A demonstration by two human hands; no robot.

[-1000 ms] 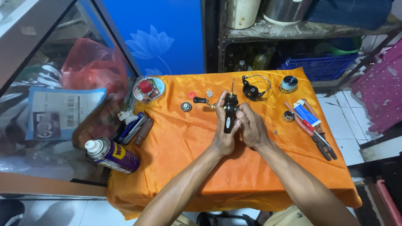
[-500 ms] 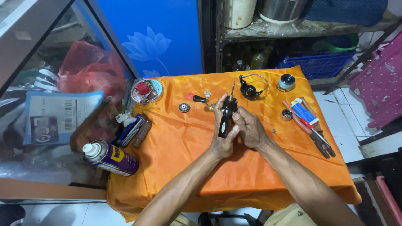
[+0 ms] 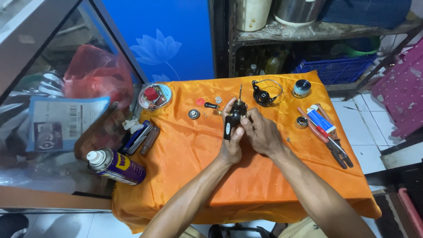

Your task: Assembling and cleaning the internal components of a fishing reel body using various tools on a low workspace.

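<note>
Worktop (image 3: 185, 150): covered by an orange cloth, satin-like, glossy, lightly creased. Reel body (image 3: 235, 117): black, smooth, semi-glossy, apparently plastic or painted metal, with a thin metal shaft; gripped by the left hand (image 3: 231, 143) and right hand (image 3: 260, 132). Spray can (image 3: 116, 165): painted metal, glossy, white plastic cap. Pliers (image 3: 328, 139): dark metal, red plastic-coated handles. Small spool (image 3: 301, 88): shiny metal. Bag (image 3: 97, 75): thin red plastic, crinkled, glossy.

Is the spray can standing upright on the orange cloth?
No. The spray can lies on its side at the left edge of the orange cloth, its white cap pointing left, well away from both hands.
</note>
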